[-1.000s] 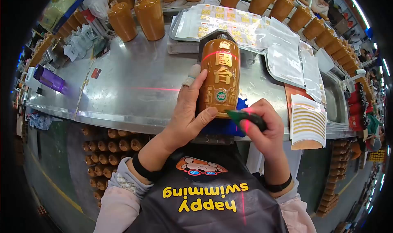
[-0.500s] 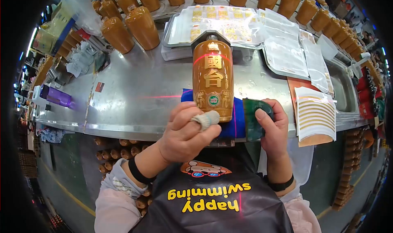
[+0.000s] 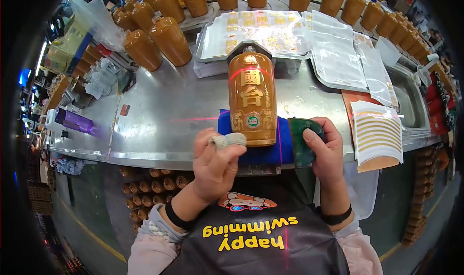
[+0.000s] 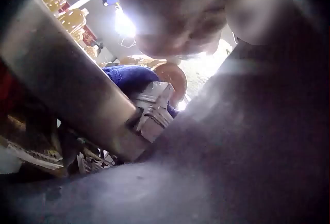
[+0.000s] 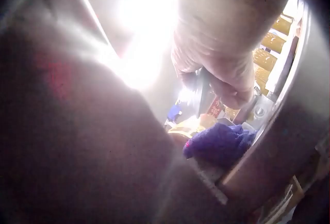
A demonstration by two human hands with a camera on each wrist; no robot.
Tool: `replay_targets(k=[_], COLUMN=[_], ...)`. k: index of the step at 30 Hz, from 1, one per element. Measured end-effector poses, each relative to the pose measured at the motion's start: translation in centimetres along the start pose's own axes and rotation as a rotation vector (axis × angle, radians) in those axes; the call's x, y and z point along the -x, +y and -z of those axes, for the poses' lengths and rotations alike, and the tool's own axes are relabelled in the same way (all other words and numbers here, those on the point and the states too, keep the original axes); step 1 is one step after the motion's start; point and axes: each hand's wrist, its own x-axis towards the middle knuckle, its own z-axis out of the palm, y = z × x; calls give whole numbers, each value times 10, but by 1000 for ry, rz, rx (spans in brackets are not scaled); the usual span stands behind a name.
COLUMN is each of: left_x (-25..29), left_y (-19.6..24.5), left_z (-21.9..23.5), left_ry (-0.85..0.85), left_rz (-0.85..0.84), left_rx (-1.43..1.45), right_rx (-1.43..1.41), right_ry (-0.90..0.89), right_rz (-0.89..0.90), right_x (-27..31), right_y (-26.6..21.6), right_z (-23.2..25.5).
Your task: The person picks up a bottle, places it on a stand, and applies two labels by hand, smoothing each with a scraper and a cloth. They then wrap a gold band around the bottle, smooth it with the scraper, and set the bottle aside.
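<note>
A glossy brown bottle (image 3: 252, 96) with raised gold characters and a round green seal lies on its back in the head view. Its neck end sits in a black holder (image 3: 267, 49), its base over a blue cloth (image 3: 285, 147). My left hand (image 3: 212, 166) is at the lower left of the base, fingers loosely bent, holding nothing. A pale finger cover (image 3: 229, 140) on one finger reaches the base corner. To the right of the bottle, my right hand (image 3: 329, 154) pinches a flat dark green scraper (image 3: 300, 147) between thumb and fingers, above the cloth.
Sticker sheets (image 3: 256, 31) lie on a tray behind the bottle, and strips of curved gold labels (image 3: 379, 135) at right. Brown bottles (image 3: 171, 41) stand at the back. A purple flask (image 3: 75, 121) is on the left, a sink (image 3: 411, 103) on the far right.
My left hand has let go of the bottle's side, come down to its base, then shifted slightly left. The right hand has drawn the scraper off the bottle's base to the right.
</note>
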Motion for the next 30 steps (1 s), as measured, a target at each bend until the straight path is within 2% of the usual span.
replay_targets(k=[5, 9, 10, 13, 14, 15, 17, 19, 20, 24, 27, 28, 30], left_x=[-26, -29, -25, -21, -26, -27, -28, -15, -9, -9, -25, -21, -7], left_y=[9, 8, 3, 3, 4, 3, -2, -12, -17, -11, -3, -9, -19], left_z=[-7, -23, -23, -20, -17, -17, -18, -19, -21, -19, -15, -20, -23], left_ry=[-176, -197, -165, -87, -140, -170, -219, -182, -162, -206, -252, -220, -195], left_rz=[-277, -369, -354, -5, 35, 59, 103, 115, 124, 239, 107, 64, 170], left_rx=[-133, -179, -220, -202, -194, -213, -260, -159, -106, -100, -223, -217, -36], right_rx=[54, 77, 74, 113, 221, 248, 491, 561, 486, 392, 426, 418, 398], right_ry=[-6, 6, 16, 15, -54, -114, -111, 33, 76, -88, -59, -58, -39], right_rz=[13, 9, 18, -15, 19, 75, 161, 188, 114, 83, 82, 78, 72], right_x=[0, 1, -1, -2, -3, -4, -8, -14, -11, -7, -9, -10, -9], right_y=[-1, -1, -1, -5, -7, -3, 2, 11, 9, 1, 4, 6, 7], right_z=[0, 1, 0, -21, -30, -37, -41, -30, -26, -36, -37, -37, -34])
